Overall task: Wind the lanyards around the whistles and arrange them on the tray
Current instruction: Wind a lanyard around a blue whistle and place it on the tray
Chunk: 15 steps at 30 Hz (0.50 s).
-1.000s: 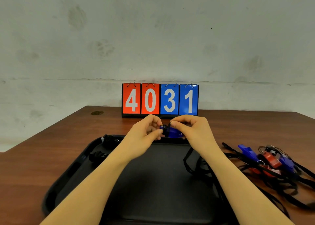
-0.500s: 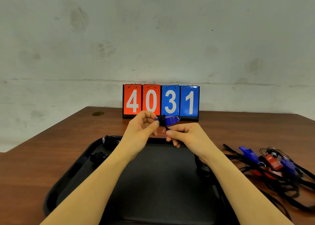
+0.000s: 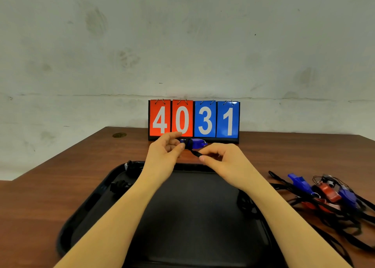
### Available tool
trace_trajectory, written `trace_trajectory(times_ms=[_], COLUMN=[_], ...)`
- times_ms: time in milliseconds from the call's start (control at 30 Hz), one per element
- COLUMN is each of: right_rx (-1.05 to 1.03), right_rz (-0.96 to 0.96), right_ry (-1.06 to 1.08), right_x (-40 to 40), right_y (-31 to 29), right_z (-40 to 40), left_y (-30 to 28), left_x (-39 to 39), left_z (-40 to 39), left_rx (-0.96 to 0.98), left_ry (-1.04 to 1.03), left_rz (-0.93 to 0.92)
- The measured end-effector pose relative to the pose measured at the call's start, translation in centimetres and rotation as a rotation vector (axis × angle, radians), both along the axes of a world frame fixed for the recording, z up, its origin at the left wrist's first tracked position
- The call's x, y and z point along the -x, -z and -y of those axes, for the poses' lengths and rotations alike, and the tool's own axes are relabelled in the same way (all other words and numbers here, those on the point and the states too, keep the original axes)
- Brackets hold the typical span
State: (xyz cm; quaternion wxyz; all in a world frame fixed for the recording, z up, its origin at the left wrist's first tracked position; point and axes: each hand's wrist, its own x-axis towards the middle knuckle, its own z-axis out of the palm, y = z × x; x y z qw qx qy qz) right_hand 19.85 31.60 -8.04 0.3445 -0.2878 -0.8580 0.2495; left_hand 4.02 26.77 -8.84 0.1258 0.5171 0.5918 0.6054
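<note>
My left hand (image 3: 164,152) pinches one end of a blue whistle (image 3: 195,143), held up above the far edge of the black tray (image 3: 85,208). A black lanyard (image 3: 193,151) is partly wound around the whistle's middle. Just below and to the right of the whistle, my right hand (image 3: 223,158) pinches the lanyard's free strand. Two wound black bundles (image 3: 121,186) lie in the tray's far left corner. The rest of the held lanyard hangs down behind my right forearm onto the tray.
A tangle of blue and red whistles (image 3: 328,192) with black lanyards lies on the wooden table (image 3: 40,196) to the right of the tray. A flip scoreboard (image 3: 193,119) reading 4031 stands at the table's back edge, against the wall.
The whistle has risen a little and turned sideways. My right hand let go of its body, dropped lower and to the right, and now pulls the lanyard strand out from it.
</note>
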Motion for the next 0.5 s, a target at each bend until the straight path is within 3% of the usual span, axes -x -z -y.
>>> trace_trajectory(times_ms=[267,400,500], right_rx=[-0.321,-0.492,-0.473], right_rz=[0.165,0.077,0.027], right_ry=[0.045,0.086,0.109], right_x=[-0.01,-0.05,-0.09], right_y=[0.43,0.55,0.73], right_z=[-0.42,-0.57,-0.77], left_y=[0.52,0.49,0.36], left_x=[0.31,0.15,0.08], left_z=[-0.17,-0.08,0.01], left_rx=[0.057,0.050,0.050], left_ry=[-0.053,-0.030,0.010], left_rz=[-0.299,-0.400,-0.440])
